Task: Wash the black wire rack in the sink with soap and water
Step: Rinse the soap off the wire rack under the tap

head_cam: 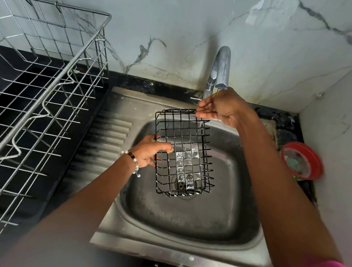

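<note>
The black wire rack, a small oblong basket, hangs over the steel sink above the drain. Soap film fills several of its lower grid squares. My left hand grips the rack's left long edge, with a beaded bracelet on the wrist. My right hand pinches the rack's far top corner, just under the spout of the chrome tap. A thin trickle of water falls from the spout onto my right hand.
A large silver wire dish rack stands on a black tray on the counter to the left. A red bowl with a green scrubber and suds sits on the right ledge. Marble-patterned wall behind and to the right.
</note>
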